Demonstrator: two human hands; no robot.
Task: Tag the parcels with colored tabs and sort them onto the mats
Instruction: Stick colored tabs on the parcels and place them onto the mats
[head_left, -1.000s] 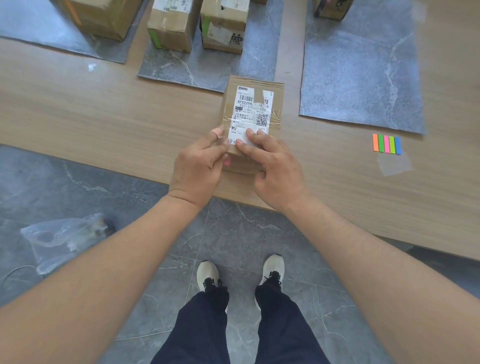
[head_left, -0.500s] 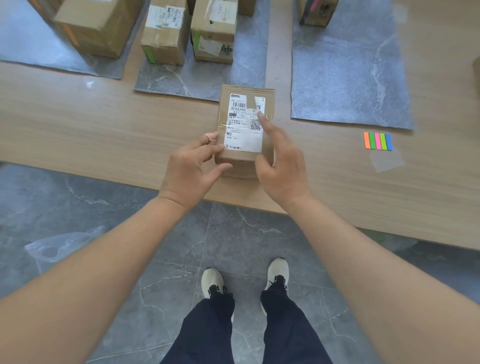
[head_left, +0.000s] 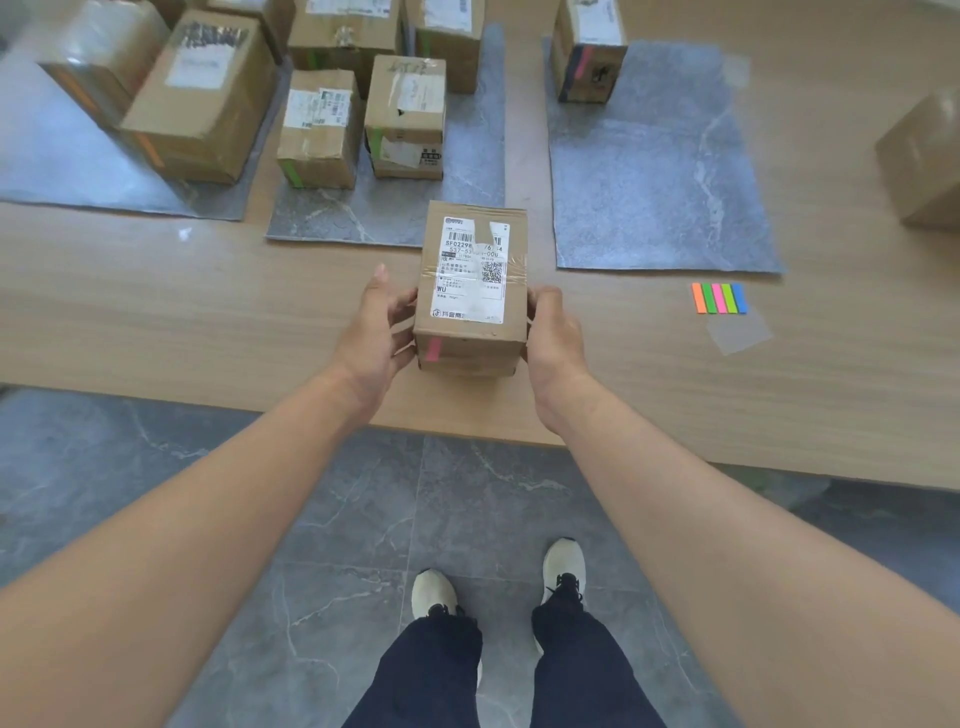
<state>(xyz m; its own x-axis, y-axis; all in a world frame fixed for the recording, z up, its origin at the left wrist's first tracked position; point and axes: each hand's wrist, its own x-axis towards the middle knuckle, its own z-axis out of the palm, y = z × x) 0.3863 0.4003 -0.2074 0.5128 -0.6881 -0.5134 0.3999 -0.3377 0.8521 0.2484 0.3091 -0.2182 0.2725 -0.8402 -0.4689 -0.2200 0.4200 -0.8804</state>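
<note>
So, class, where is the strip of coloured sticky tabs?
Head view, right side: the tab strip lies on the wooden table, beside the right grey mat's near edge.

- Wooden table (head_left: 156, 322) is running across the whole view, carrying everything listed here.
- Left grey mat (head_left: 62, 171), middle grey mat (head_left: 395, 213) and right grey mat (head_left: 660, 182) are lying flat side by side along its far half.
- Strip of colored tabs (head_left: 719, 298) is lying just in front of the right mat.
- Clear sheet (head_left: 738, 332) is lying just beside the strip, on its near side.
- Loose cardboard box (head_left: 924, 161) is sitting on bare wood at the right edge.
- Small white scrap (head_left: 184, 234), possibly paper, is lying near the left mat.
</note>
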